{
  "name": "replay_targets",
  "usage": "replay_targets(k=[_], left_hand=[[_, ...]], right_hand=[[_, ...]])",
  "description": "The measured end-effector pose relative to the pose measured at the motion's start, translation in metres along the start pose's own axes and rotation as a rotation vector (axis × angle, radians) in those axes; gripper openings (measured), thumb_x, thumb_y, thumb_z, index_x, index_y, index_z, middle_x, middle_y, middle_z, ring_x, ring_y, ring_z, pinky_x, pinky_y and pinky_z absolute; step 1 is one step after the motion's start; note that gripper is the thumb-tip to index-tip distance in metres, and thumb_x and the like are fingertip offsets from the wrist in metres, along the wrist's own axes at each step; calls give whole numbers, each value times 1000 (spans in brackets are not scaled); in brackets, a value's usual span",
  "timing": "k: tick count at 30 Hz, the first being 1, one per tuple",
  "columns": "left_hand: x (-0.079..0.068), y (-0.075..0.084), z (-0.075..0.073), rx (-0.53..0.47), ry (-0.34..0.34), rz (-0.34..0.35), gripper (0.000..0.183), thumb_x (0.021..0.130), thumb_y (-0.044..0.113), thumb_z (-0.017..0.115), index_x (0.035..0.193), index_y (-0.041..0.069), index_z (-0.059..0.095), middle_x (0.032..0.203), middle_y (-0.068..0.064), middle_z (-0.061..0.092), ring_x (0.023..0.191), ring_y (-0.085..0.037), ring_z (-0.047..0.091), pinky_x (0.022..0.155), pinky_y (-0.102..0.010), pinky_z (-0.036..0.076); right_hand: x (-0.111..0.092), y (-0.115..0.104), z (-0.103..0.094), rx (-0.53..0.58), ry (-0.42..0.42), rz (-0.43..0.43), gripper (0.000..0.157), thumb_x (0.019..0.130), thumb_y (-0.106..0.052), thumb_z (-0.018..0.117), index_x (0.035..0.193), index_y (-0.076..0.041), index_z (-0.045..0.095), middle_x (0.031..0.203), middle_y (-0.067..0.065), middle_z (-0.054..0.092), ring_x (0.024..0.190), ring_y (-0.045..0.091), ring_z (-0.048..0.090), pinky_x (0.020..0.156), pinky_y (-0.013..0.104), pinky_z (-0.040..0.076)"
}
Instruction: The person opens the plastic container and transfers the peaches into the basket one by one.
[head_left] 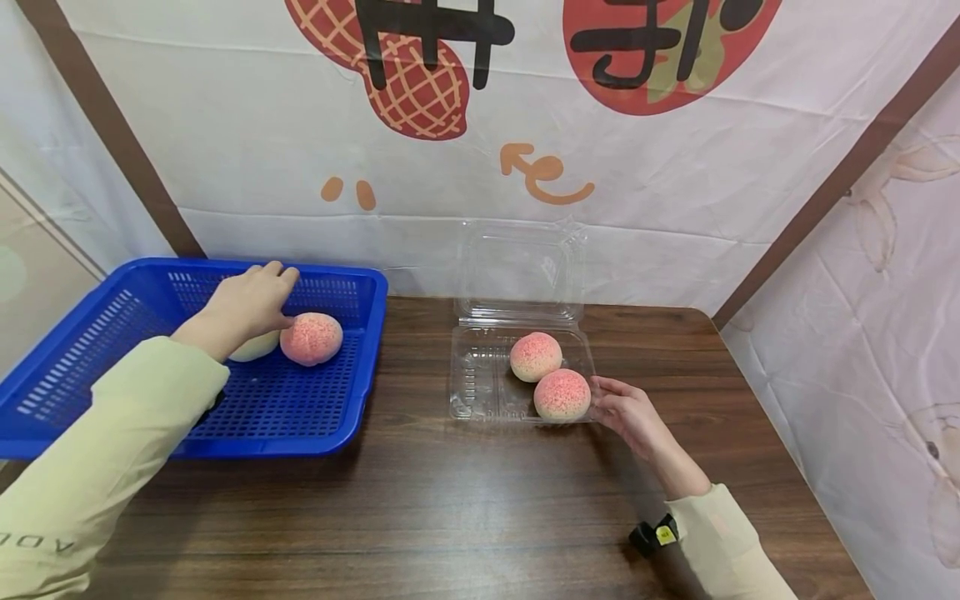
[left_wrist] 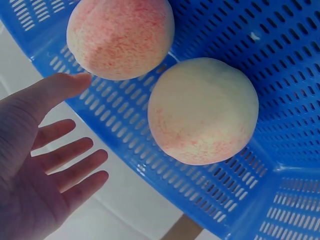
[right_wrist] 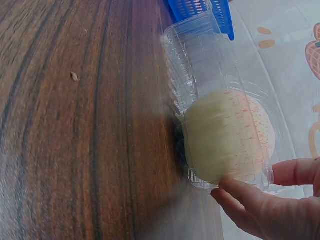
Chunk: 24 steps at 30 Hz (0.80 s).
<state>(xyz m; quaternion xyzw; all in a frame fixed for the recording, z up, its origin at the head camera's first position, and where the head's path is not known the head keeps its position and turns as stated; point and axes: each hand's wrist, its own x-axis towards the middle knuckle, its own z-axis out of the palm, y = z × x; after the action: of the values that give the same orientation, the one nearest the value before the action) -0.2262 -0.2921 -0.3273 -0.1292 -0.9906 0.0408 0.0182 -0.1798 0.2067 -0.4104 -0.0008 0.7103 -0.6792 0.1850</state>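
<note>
My left hand (head_left: 251,307) is over the blue basket (head_left: 372,333), its fingers apart and holding nothing. Close by its thumb lies a pink peach (head_left: 311,339); a paler peach (left_wrist: 202,112) sits beside that one, partly hidden by the hand in the head view. With my right hand (head_left: 632,419) I pinch the right edge of a clear plastic clamshell box (head_left: 480,392) between thumb and fingers. The box stands with its lid raised. Inside, toward the right, two pink-topped peaches (head_left: 536,357) touch each other, and the nearer one (head_left: 562,395) is next to my fingertips.
A dark wooden table (head_left: 450,508) carries the basket on the left and the box near the back edge. Behind it hangs a printed white cloth (head_left: 427,187). A dark strap with a yellow tag (head_left: 664,533) shows by the right sleeve.
</note>
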Motion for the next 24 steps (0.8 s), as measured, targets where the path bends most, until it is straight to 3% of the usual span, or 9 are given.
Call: replay_targets(k=[24], left_hand=[[4, 27, -9, 97, 177, 161, 55, 70, 13, 77, 111, -11, 49, 103, -27, 51, 95, -44, 49, 77, -53, 43]], right_hand=[[1, 1, 0, 4, 8, 1, 49, 91, 5, 33, 137, 14, 21, 138, 33, 28, 116, 18, 46, 91, 28, 43]])
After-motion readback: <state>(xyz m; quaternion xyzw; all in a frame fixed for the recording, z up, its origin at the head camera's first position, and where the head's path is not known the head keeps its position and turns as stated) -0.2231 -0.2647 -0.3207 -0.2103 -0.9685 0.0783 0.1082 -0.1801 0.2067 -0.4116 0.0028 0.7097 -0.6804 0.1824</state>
